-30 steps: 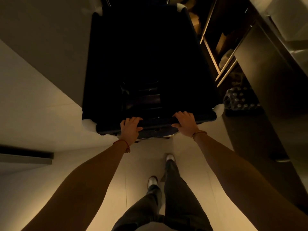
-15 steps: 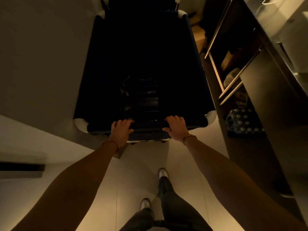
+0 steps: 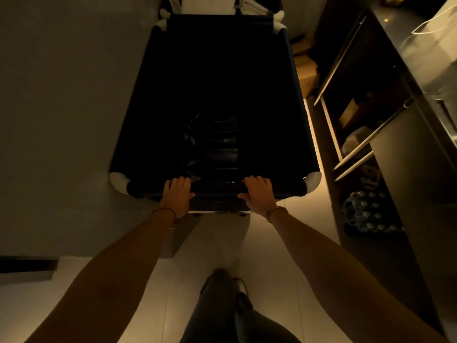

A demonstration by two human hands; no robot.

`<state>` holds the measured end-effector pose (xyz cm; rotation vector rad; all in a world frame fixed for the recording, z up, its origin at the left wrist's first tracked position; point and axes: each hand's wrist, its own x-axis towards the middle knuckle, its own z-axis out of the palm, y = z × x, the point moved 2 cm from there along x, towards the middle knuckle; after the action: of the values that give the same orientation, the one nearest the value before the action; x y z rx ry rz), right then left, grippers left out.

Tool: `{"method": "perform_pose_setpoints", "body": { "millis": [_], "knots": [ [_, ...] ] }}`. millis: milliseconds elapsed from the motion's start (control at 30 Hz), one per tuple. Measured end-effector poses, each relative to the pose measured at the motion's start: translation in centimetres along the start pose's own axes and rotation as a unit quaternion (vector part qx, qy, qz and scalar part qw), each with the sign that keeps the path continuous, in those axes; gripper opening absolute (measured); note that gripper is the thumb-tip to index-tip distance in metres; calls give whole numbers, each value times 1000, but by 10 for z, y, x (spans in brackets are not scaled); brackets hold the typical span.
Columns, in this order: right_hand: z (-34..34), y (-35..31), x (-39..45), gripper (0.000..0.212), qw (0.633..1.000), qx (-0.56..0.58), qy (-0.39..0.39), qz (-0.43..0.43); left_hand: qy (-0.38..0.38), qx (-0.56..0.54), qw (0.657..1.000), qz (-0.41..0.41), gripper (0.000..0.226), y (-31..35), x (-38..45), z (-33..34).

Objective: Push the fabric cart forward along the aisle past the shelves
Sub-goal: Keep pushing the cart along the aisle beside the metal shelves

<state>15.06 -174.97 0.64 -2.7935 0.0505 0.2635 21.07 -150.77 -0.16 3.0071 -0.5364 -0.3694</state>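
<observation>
A deep fabric cart [image 3: 158,100] with dark cloth walls and white corner pieces fills the middle of the dim aisle. My left hand [image 3: 176,195] grips its near top rail left of centre. My right hand [image 3: 259,195] grips the same rail right of centre. Both arms are stretched out towards it. Dark folded items lie at the bottom of the cart. The shelves [image 3: 356,115] run along the cart's right side, close to its rim.
A plain wall [image 3: 61,95] closes the left side. A pack of bottles [image 3: 368,214] sits low on the shelves. Cardboard boxes [image 3: 305,75] stand on the floor ahead on the right. White items [image 3: 210,4] lie beyond the cart's far end. Pale floor tiles [image 3: 210,246] lie underfoot.
The cart has rolled forward along the aisle with both hands on its rail. The shelves and bottle pack have slid back towards me, and my legs have stepped forward.
</observation>
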Motion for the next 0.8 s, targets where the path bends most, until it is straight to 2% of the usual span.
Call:
{"method": "perform_pose_setpoints", "body": {
  "millis": [233,800],
  "knots": [
    [-2,7,18,44,1000,-24,11,-15,31,-8,999,4,35,-6,19,3],
    [-17,3,18,43,1000,4,-28,-6,-6,-20,999,24,38,-4,15,-14]
  ]
}}
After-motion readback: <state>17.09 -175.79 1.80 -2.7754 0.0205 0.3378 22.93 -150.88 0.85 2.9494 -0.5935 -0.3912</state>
